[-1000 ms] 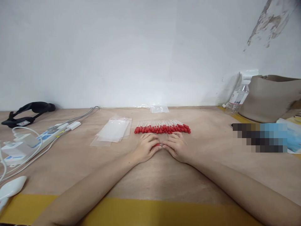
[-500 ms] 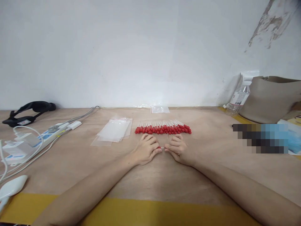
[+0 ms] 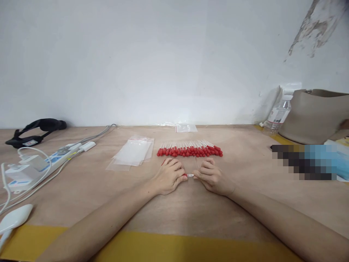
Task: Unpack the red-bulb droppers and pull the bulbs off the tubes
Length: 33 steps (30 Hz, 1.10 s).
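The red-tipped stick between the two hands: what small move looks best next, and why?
Probably lift it clear of the table and carry it left to the clear bags. The left hand pinches the red-tipped stick at its red end, the right hand its clear end. It is already apart from the row of sticks.

Landmark: row of red-tipped sticks [image 3: 189,150], lying side by side on the wooden table [image 3: 245,203].
Left hand [image 3: 168,176]: just in front of the row, fingers curled, pinching the red end of a single stick [image 3: 190,175].
Right hand [image 3: 211,176]: just in front of the row, pinching the clear end of the same stick.
Clear bags [image 3: 132,153]: stacked flat, left of the row.
Power strip [image 3: 51,160]: far left of the row.
Water bottle [image 3: 277,114]: far right of the row, at the wall.
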Each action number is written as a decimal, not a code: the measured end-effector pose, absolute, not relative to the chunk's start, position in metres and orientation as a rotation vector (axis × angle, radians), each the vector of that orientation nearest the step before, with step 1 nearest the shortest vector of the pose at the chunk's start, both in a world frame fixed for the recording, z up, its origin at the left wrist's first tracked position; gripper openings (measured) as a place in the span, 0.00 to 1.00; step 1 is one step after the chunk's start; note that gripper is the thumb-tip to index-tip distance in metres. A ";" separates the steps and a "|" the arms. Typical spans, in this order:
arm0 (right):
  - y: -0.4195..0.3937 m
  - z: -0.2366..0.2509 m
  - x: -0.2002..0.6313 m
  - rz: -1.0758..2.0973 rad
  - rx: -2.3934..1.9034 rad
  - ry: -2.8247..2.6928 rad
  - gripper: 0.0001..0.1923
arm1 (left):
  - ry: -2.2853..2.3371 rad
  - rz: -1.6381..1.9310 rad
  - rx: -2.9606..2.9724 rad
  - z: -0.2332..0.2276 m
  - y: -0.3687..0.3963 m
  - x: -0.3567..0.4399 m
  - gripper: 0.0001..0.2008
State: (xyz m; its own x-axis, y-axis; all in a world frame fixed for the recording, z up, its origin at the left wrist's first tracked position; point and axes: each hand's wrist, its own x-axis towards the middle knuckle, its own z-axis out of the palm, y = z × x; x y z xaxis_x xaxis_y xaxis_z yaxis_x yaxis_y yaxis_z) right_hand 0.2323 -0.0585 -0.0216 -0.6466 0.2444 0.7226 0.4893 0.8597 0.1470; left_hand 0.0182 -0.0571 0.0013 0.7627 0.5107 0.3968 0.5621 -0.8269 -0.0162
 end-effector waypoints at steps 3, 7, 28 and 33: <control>-0.059 -0.022 0.232 -0.450 -0.496 -2.295 0.08 | -0.858 -0.579 -2.835 0.001 -0.059 0.019 0.14; -0.059 -0.021 0.243 -0.447 -0.522 -2.338 0.11 | -0.888 -0.592 -2.858 0.001 -0.058 0.008 0.14; -0.043 -0.029 0.249 -0.233 -1.185 -2.049 0.08 | -2.009 -0.989 -2.542 0.008 -0.024 -0.042 0.16; -0.047 -0.027 0.244 -0.211 -1.173 -2.102 0.08 | -2.128 -1.299 -2.502 -0.003 -0.019 -0.038 0.18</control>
State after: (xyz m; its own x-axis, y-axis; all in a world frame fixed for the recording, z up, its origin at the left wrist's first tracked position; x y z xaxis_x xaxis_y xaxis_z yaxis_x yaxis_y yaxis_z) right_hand 0.2440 -0.0474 -0.0273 -0.3361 0.6804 0.6513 0.7964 0.5744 -0.1891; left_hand -0.0379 -0.0186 -0.0034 0.0409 0.9614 0.2721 0.6815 -0.2260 0.6961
